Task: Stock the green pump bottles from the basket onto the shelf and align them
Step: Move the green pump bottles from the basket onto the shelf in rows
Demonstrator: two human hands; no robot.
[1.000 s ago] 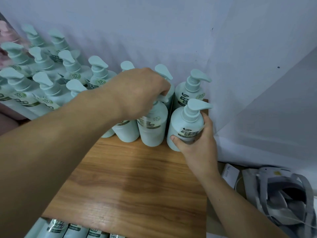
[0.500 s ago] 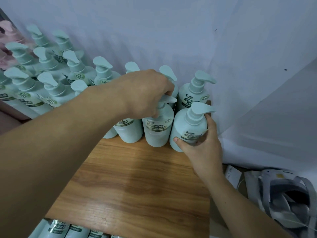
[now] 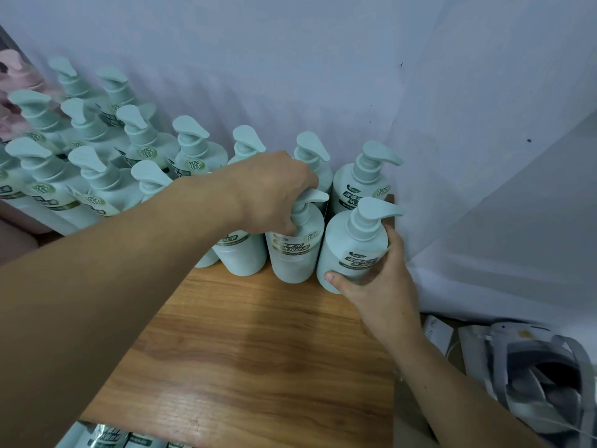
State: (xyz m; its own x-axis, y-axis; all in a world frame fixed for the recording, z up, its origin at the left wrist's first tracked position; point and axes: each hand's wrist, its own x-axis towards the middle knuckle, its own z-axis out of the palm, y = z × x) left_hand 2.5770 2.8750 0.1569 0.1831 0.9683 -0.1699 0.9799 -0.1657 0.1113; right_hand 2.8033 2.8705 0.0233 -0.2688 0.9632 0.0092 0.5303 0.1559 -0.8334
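Centre frame, the left hand reaches over the front row, its fingers curled round the pump neck of a green bottle standing on the wooden shelf. Just right of it, touching, the end bottle stands at the shelf's right edge; the right hand grips its body, thumb across the front low down. More bottles crowd the upper left, against the white sheet.
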